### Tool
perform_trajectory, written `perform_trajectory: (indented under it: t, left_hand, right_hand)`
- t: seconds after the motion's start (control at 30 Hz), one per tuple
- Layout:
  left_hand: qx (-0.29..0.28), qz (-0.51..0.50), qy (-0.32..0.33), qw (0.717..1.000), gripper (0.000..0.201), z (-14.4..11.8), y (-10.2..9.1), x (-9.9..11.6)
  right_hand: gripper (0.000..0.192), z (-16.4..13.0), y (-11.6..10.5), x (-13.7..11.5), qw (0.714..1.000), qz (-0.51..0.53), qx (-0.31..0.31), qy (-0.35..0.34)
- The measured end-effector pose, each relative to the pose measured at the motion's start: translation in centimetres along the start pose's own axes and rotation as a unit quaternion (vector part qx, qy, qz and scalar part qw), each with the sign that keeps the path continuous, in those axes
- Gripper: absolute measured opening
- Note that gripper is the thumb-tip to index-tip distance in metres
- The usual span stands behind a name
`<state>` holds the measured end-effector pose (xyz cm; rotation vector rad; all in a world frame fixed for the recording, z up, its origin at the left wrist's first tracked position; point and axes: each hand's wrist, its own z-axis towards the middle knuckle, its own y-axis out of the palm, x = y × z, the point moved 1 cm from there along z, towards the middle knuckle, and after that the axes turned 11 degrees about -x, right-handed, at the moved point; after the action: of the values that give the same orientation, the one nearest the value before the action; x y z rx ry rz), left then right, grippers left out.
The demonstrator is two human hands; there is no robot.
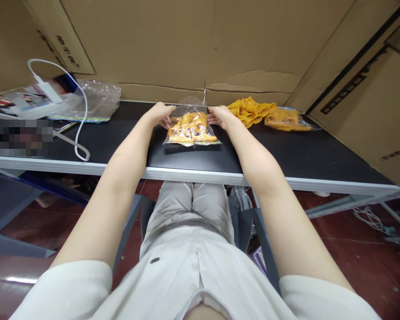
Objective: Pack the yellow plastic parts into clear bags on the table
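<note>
A clear plastic bag point(190, 128) filled with yellow hollow plastic pieces lies in front of me on the black tabletop point(193, 161). At the bag's upper left corner, my left hand point(162, 114) grips the film between thumb and fingers. My right hand point(221, 116) pinches the opposite upper corner, its other fingers beside the bag's right side. Just right of that hand sits a loose pile of yellow plastic pieces point(251, 110), shaped like short flared tubes. Beyond the pile rests another bag of yellow pieces point(286, 119).
Empty clear bags point(98, 98) lie at the back left. A white adapter point(50, 90) with a looping white cable point(86, 115) sits nearby. Cardboard walls point(193, 44) enclose the back and sides. A grey metal edge point(193, 175) runs along the front.
</note>
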<state>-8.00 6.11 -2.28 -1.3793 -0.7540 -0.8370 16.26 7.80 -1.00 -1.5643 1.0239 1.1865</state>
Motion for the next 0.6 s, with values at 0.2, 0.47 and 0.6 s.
perform_trajectory:
  t: [0.2, 0.47, 0.6]
  left_hand:
    - [0.060, 0.089, -0.084, 0.991, 0.009, -0.5, 0.8, 0.2]
    - [0.039, -0.171, -0.052, 0.983, 0.015, 0.9, 1.0, -0.7]
    - [0.016, -0.226, -0.052, 0.973, 0.011, 1.1, 0.8, -1.0]
  right_hand:
    - [0.030, -0.2, 0.1, 0.1, 1.000, -0.020, -0.006, 0.000]
    - [0.031, 0.0, 0.3, 0.2, 0.997, -0.019, 0.063, -0.031]
    - [0.027, 0.0, 0.3, 0.2, 0.998, 0.039, 0.044, -0.017]
